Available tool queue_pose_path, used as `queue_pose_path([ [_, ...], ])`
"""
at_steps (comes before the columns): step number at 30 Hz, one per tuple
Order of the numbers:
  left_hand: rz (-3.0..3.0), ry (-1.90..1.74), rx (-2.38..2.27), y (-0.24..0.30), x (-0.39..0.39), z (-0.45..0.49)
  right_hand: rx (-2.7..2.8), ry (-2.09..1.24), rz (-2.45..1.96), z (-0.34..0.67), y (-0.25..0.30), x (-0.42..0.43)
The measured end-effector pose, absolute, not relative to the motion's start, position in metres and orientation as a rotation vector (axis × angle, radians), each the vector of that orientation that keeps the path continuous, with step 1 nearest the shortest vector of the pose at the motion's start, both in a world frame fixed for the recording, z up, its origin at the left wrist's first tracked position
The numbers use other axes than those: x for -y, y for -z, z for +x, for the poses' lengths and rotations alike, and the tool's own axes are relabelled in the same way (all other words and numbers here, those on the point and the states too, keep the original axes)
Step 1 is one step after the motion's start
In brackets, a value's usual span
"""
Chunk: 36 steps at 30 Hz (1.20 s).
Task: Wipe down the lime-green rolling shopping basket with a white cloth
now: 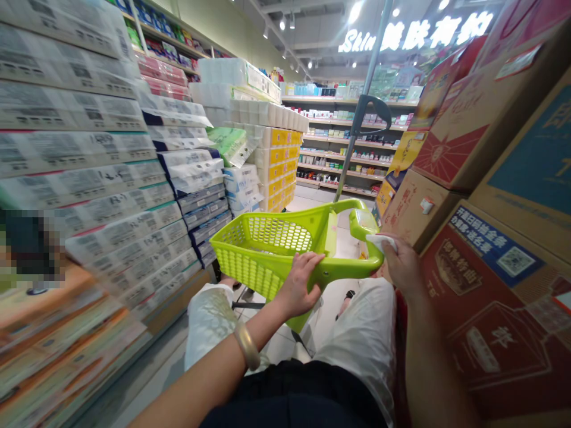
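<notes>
A lime-green plastic shopping cart with a lattice basket stands in front of my knees, its looped handle toward the right. My left hand grips the basket's near rim, fingers laid over the edge and thumb on the outer side. At the handle's right end, my right hand pinches a folded white wipe against the green plastic. Whether it is cloth or paper I cannot tell. The basket's inside shows only in part, and the near wall hides most of its bottom.
Tall stacks of wrapped tissue packs rise at the left. Cardboard boxes are piled close by my right arm. Beyond the cart stand a metal pole with a grey handle and shelves of small goods.
</notes>
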State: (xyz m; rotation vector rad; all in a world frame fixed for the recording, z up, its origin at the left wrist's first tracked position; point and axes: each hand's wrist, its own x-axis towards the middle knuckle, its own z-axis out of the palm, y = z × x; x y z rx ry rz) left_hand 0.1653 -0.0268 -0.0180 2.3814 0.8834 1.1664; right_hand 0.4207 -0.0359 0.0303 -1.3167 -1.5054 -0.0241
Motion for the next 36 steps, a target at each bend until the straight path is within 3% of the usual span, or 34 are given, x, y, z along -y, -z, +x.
queue_pose_path([
  [8, 2.402, -1.107, -0.831, 0.015, 0.022, 0.161, 1.421, 0.058, -1.075, 0.375, -0.015, 0.054],
  [36, 2.307, -1.121, -0.878, 0.010, -0.008, 0.152, 1.576, 0.403, -1.182, 0.333, -0.019, 0.080],
])
